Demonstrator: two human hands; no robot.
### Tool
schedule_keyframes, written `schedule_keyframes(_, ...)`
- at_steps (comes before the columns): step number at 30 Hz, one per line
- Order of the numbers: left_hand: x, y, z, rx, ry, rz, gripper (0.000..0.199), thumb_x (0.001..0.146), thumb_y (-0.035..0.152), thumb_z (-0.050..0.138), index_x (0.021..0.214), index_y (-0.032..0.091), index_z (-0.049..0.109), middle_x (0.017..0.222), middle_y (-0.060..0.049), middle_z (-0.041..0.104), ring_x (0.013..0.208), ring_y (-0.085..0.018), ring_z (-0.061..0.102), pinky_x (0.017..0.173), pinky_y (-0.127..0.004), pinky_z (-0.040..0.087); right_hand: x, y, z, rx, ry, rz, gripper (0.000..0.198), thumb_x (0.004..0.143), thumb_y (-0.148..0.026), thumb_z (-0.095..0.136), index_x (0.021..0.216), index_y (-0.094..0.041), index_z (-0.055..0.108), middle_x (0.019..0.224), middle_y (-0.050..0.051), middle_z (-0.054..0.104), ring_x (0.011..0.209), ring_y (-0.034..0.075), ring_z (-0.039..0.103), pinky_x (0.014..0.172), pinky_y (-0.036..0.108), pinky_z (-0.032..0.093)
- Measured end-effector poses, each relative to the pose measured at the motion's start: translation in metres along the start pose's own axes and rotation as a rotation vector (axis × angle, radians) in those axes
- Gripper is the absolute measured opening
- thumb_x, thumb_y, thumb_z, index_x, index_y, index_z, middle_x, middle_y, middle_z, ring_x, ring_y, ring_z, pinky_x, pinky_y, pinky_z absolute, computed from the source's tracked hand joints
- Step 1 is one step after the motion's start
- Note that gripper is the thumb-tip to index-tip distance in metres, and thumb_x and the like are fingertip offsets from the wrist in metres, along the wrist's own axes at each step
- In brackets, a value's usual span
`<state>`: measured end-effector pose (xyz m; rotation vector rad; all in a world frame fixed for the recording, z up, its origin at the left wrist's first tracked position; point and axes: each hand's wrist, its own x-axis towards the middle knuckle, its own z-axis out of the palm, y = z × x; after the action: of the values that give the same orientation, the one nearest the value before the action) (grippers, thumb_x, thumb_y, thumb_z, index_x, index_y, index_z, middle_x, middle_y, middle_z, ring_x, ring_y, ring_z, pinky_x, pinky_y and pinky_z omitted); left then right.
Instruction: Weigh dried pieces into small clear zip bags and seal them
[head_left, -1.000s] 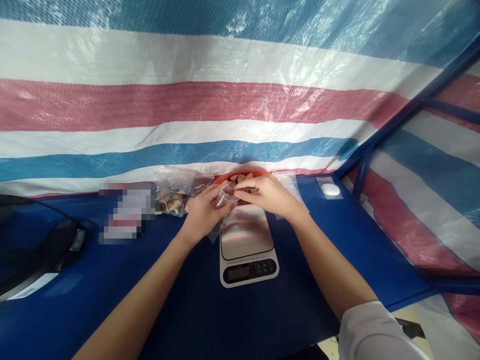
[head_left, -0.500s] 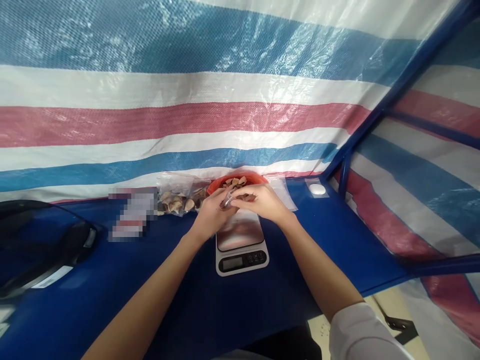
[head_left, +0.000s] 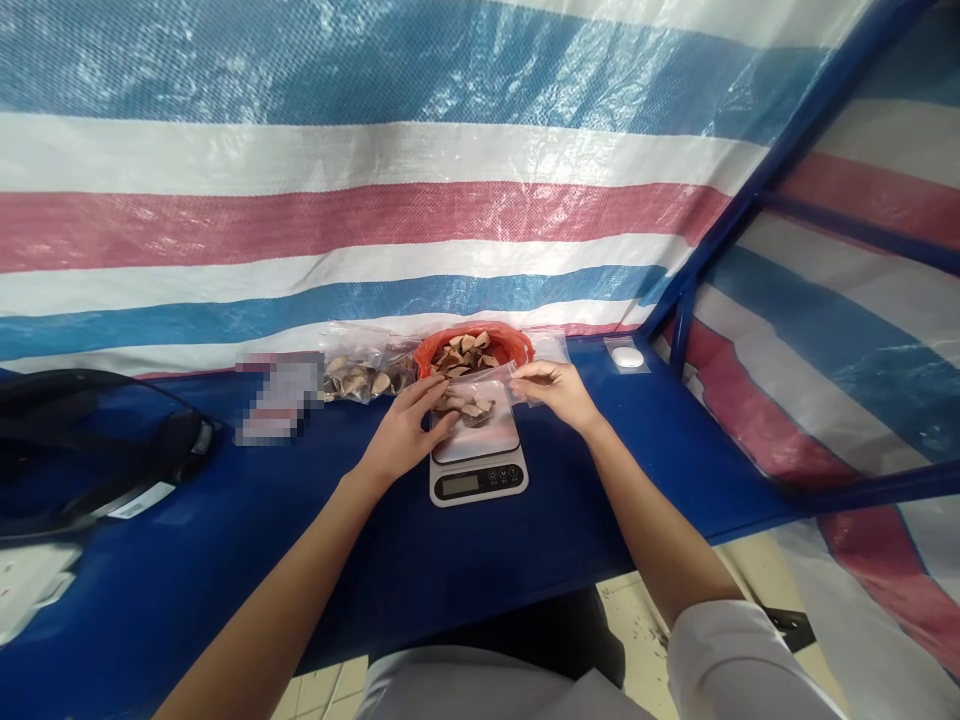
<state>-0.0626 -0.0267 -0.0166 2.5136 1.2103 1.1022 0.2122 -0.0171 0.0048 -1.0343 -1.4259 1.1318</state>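
Observation:
A clear zip bag point(head_left: 474, 402) with several brown, dried-looking slices in it lies over the pan of a white kitchen scale point(head_left: 480, 485). My right hand point(head_left: 556, 392) pinches the bag's upper right corner between thumb and fingers. On the other side, my left hand point(head_left: 411, 428) rests against the bag's left edge, with thumb and fingers spread apart. Just behind the scale, an orange-red plastic bag point(head_left: 517, 345) stands wide at the mouth and holds more loose slices point(head_left: 466, 350). The scale's display is too dim to read.
Filled clear bags point(head_left: 358, 378) lie left of the orange-red bag, and flat clear bags point(head_left: 551, 350) to its right. Farther right is a white round item point(head_left: 627, 357) on clear plastic. A black strapped device point(head_left: 169, 460) sits at left. Blue frame bars point(head_left: 682, 330) and striped sheeting enclose the table.
My hands have moved apart from close together above the scale. The small bag is now spread flat over the pan, and more of the orange-red bag shows. The view has shifted slightly.

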Motion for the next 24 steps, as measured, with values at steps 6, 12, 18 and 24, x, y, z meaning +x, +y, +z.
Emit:
schedule_keyframes(6, -0.008, -0.003, 0.004, 0.0, -0.085, -0.032, 0.049, 0.099, 0.048, 0.052, 0.134, 0.016, 0.065, 0.139, -0.015, 0.064, 0.131, -0.03, 0.059, 0.116, -0.05, 0.046, -0.004, 0.02, -0.004, 0.009, 0.046, 0.101, 0.038, 0.057, -0.051, 0.089, 0.077, -0.02, 0.077, 0.076, 0.001, 0.073, 0.067, 0.015, 0.064, 0.063, 0.029, 0.057)
schedule_keyframes(12, -0.014, -0.008, -0.006, 0.019, -0.008, -0.072, 0.046, 0.099, 0.047, 0.052, 0.132, 0.019, 0.065, 0.139, -0.013, 0.065, 0.131, -0.028, 0.06, 0.115, -0.047, 0.047, -0.012, 0.017, -0.017, -0.18, 0.04, 0.096, 0.039, 0.072, -0.053, 0.079, 0.093, -0.02, 0.079, 0.091, 0.005, 0.078, 0.08, 0.021, 0.071, 0.069, 0.034, 0.061)
schedule_keyframes(18, -0.038, -0.024, -0.02, 0.132, 0.041, -0.129, 0.043, 0.1, 0.045, 0.048, 0.125, 0.016, 0.069, 0.128, -0.015, 0.07, 0.121, -0.029, 0.065, 0.108, -0.047, 0.052, -0.028, 0.014, -0.039, -0.768, 0.185, -0.037, 0.024, 0.091, -0.042, 0.064, 0.1, -0.025, 0.078, 0.11, 0.005, 0.079, 0.096, 0.026, 0.075, 0.092, 0.041, 0.058)
schedule_keyframes(24, -0.047, -0.031, -0.018, 0.265, -0.097, -0.128, 0.051, 0.1, 0.048, 0.041, 0.126, 0.015, 0.069, 0.131, -0.017, 0.068, 0.125, -0.033, 0.062, 0.109, -0.053, 0.048, -0.036, 0.027, -0.035, -1.156, 0.005, -0.117, 0.026, 0.099, -0.038, 0.055, 0.11, -0.027, 0.075, 0.122, 0.004, 0.074, 0.11, 0.027, 0.07, 0.089, 0.038, 0.059)
